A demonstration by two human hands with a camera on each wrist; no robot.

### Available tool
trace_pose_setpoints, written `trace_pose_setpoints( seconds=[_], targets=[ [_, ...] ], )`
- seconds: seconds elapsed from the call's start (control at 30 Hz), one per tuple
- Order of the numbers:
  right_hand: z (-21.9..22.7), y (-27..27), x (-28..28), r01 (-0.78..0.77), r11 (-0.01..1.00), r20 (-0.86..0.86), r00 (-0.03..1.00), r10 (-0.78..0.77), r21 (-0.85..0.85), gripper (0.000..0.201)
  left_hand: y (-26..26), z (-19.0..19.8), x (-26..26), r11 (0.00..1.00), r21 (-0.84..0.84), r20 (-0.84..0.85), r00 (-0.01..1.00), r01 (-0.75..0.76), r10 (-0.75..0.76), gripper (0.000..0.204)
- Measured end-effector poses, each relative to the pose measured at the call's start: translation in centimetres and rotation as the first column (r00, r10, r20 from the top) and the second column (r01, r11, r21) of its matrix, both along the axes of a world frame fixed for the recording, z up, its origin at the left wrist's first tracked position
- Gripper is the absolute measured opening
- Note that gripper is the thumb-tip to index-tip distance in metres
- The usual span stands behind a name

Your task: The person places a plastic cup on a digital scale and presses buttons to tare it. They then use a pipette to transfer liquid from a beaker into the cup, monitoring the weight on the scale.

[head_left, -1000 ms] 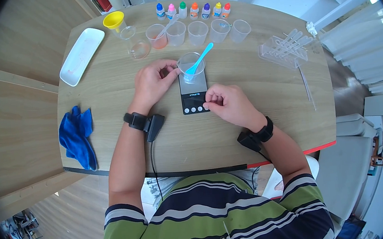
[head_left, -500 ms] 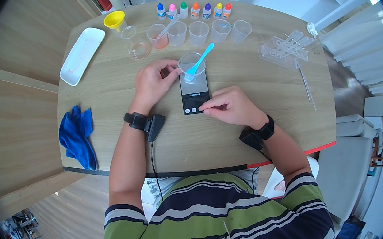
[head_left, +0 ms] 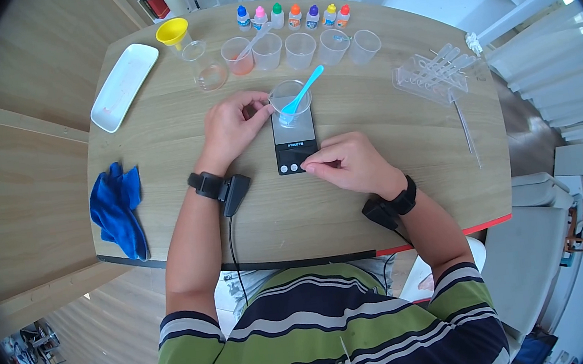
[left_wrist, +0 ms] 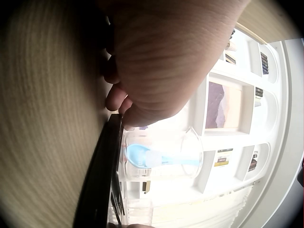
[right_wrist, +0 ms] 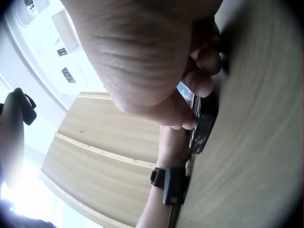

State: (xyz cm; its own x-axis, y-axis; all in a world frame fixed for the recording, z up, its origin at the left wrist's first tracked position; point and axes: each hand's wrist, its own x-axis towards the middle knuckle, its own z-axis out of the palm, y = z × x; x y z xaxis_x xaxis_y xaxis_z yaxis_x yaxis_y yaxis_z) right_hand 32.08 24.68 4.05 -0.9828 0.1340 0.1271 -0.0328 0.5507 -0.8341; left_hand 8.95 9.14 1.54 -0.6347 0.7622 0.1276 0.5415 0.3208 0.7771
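A slim black digital scale (head_left: 294, 133) with a silver plate lies on the table. On its far end stands a clear plastic cup (head_left: 277, 97), a light-blue spoon (head_left: 310, 84) leaning in it with the handle over the rim. My left hand (head_left: 233, 125) holds the scale's far left edge by thumb and fingertips, close beside the cup. At the near right corner, my right hand (head_left: 352, 163) pinches the scale with thumb and forefinger, covering the rightmost button. The right wrist view shows the thumb (right_wrist: 178, 114) on top of the scale and other fingers curled beside it.
Behind the scale stand several clear cups (head_left: 300, 51), one with pinkish liquid and a stirrer, and a row of small dropper bottles (head_left: 295, 17). A white tray (head_left: 138, 81), a yellow cup (head_left: 172, 30) and a blue cloth (head_left: 118, 210) are left, a clear rack (head_left: 430, 76) right.
My right hand has moved slightly left onto the scale's near corner, its forefinger now stretched further and covering the rightmost button. The left hand, cup and spoon stay in place.
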Motion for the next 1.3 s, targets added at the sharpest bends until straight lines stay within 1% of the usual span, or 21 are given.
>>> trace_pose_setpoints(
  seconds=[0.13,0.33,0.4,0.53,0.6,0.73,0.8,0.93,1.0,1.13,1.23,1.3],
  targets=[
    [-0.29,0.15,0.0,-0.007,1.0,0.001,1.0,0.007,-0.024,0.012,-0.03,-0.05,-0.08,1.0,0.008,-0.008,1.0,0.002,-0.002,0.028],
    [0.09,-0.12,0.0,0.011,1.0,0.028,1.0,-0.011,0.009,0.012,-0.05,0.14,-0.02,1.0,-0.012,0.008,1.0,0.013,-0.013,0.03],
    [0.13,-0.16,-0.02,0.006,0.999,0.001,1.0,-0.006,0.048,0.011,0.01,-0.03,-0.05,1.0,-0.006,0.002,1.0,0.008,-0.008,0.029],
    [0.31,-0.4,0.15,0.012,0.997,-0.007,1.0,-0.012,0.072,0.011,0.0,0.21,0.04,1.0,-0.017,0.0,1.0,-0.005,0.005,0.029],
    [0.31,-0.51,0.2,0.0,0.994,-0.049,0.999,0.005,0.106,0.011,0.04,-0.09,-0.12,1.0,-0.013,0.001,1.0,-0.002,0.002,0.029],
    [0.07,-0.52,0.17,-0.05,0.992,-0.048,0.997,0.056,0.119,0.014,-0.05,0.01,-0.01,1.0,-0.001,0.016,1.0,-0.003,0.003,0.029],
    [0.18,-0.55,0.14,-0.094,0.988,-0.024,0.995,0.098,0.123,0.019,0.01,-0.04,-0.02,1.0,0.001,0.016,1.0,-0.002,0.002,0.029],
    [0.54,-0.65,0.1,-0.104,0.984,-0.012,0.994,0.107,0.144,0.022,-0.02,0.09,0.02,1.0,0.0,0.007,1.0,0.003,-0.003,0.03],
    [0.28,-0.62,0.08,-0.114,0.984,-0.027,0.993,0.118,0.134,0.028,-0.05,0.24,0.04,1.0,-0.006,0.013,1.0,0.01,-0.01,0.03],
    [-0.04,-0.64,0.0,-0.09,0.983,-0.019,0.995,0.094,0.16,0.025,-0.08,0.12,-0.03,1.0,-0.003,0.014,1.0,0.027,-0.027,0.031],
    [0.03,-0.58,0.01,-0.089,0.987,-0.007,0.996,0.091,0.135,0.025,-0.07,-0.09,-0.11,1.0,0.0,-0.01,1.0,0.017,-0.017,0.031],
    [0.41,-0.46,0.06,-0.102,0.989,0.074,0.993,0.094,0.107,0.026,-0.09,-0.28,-0.19,1.0,0.0,-0.008,1.0,0.019,-0.019,0.031]
  ],
)
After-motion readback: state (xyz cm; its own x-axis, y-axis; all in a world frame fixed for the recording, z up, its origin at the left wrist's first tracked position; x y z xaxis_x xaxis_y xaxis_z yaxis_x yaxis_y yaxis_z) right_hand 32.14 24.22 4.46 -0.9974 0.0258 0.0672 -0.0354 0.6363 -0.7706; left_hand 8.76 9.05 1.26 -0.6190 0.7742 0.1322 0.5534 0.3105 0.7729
